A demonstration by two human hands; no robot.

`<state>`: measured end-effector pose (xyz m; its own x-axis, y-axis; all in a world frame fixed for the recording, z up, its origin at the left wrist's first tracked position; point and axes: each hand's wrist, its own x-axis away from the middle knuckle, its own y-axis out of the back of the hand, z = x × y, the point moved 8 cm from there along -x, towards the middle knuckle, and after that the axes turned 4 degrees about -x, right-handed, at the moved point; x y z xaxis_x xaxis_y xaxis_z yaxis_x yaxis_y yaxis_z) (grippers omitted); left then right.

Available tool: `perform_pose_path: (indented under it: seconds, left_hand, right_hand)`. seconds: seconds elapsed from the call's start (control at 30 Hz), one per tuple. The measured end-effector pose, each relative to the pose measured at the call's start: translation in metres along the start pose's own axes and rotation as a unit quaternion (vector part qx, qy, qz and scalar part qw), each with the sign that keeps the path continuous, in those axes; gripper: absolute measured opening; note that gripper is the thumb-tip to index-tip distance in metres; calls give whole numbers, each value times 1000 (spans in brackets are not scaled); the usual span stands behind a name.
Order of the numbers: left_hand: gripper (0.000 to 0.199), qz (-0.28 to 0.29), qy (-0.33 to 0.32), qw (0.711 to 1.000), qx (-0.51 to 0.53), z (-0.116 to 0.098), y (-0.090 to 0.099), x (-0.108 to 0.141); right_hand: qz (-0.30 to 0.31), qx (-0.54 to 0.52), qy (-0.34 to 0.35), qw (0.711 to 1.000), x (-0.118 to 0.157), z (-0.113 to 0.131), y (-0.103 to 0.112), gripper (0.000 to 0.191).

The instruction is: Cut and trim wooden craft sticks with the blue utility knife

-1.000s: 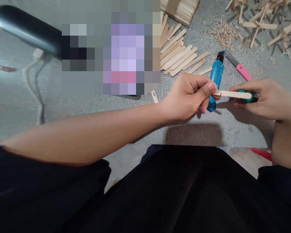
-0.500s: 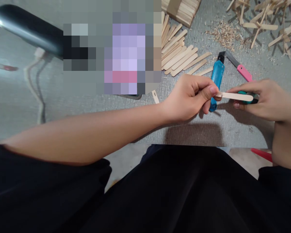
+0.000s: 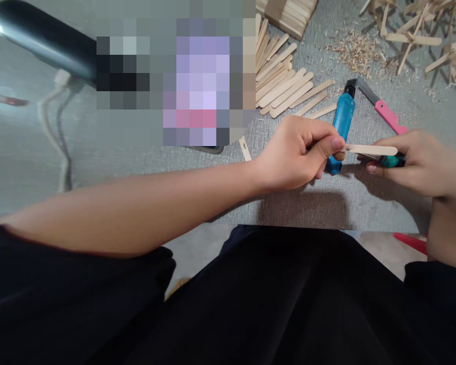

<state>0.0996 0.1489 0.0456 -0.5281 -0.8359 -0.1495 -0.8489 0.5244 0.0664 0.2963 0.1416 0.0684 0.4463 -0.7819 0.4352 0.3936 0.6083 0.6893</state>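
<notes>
Wooden stick [image 3: 376, 150] in pinched left hand [image 3: 304, 152]; curled right hand [image 3: 420, 159] around tool [image 3: 391, 161]

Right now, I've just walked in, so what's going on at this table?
A person's left hand pinches a flat wooden stick near one end. The right hand holds a green-and-black tool close to that stick; whether they touch is unclear. A blue cutter lies partly behind the left hand, with a pink-handled knife, loose sticks and wood shavings farther off.
</notes>
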Motion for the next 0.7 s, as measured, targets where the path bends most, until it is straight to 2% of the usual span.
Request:
perform_pose_path:
  seconds: [0.13,0.33,0.47,0.6,0.7]
  left_hand:
    - [37,8,18,1000,6,3,0,0]
    - [57,52,30,995,82,9,-6,-4]
    - [66,72,47,986,144,11,-11,-5]
    - [64,100,65,972,201,10,-16,-5]
    - [64,115,82,961,237,10,-19,-5]
  right_hand:
    - [1,14,-10,1000,3,4,1,32]
    - [14,22,31,999,3,8,0,18]
    - [32,-23,36,999,0,7,-5,12]
    - [64,-87,26,994,-2,9,-12,16]
    - [59,-105,24,992,-3,8,-15,21]
